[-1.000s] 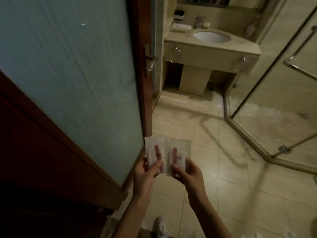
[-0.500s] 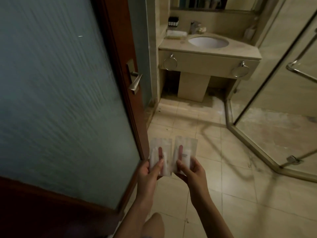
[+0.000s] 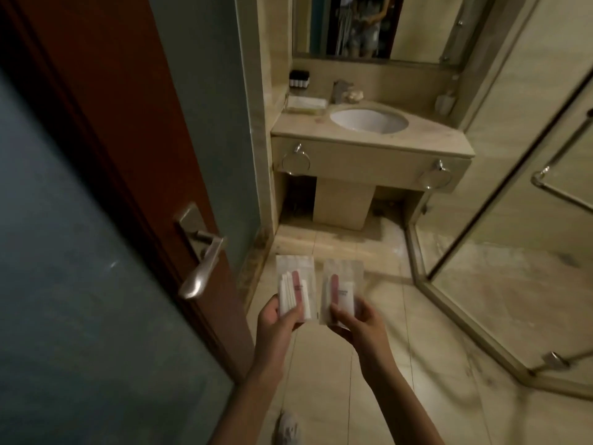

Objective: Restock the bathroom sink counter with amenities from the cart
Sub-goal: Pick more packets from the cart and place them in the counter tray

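Centrally, lower frame: left hand (image 3: 278, 319) pinches left amenity packet (image 3: 294, 288) by bottom edge, thumb on front; right hand (image 3: 359, 322) pinches right amenity packet (image 3: 341, 290) likewise. Packets side by side, upright. Sink counter (image 3: 369, 139) upper centre, well apart.

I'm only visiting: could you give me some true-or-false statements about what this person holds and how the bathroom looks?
1. The left hand holds the left packet and the right hand holds the right packet, both clear. True.
2. Small dark bottles stand at the back left of the sink counter. True.
3. Both packets lie on the sink counter. False: both are in the hands, short of it.
4. The bathroom door is shut. False: it stands open at the left.
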The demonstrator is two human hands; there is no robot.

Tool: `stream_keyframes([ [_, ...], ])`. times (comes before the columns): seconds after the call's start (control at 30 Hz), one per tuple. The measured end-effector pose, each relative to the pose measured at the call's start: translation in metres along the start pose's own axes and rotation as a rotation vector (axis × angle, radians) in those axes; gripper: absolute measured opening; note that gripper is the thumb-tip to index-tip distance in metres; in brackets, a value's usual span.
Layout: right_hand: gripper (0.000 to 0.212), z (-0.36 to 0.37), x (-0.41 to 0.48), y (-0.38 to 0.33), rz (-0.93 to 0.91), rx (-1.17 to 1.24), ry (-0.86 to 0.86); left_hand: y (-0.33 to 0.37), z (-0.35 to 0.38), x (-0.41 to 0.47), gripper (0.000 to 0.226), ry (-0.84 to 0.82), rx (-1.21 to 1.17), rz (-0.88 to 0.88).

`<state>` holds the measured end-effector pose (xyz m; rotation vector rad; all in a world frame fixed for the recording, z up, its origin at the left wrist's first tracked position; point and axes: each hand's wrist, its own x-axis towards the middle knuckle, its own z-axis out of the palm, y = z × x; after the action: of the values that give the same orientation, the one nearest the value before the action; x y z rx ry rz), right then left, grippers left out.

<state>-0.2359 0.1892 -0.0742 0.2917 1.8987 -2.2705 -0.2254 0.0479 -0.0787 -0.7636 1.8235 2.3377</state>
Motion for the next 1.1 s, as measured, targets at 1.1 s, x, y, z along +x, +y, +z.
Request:
stream_keyframes([
  [1.1, 0.033, -0.066, 0.489, -0.125, 0.162, 0.039, -0.199, 0.159, 0.246, 0.392, 0.043, 0.097, 0.189, 0.049],
])
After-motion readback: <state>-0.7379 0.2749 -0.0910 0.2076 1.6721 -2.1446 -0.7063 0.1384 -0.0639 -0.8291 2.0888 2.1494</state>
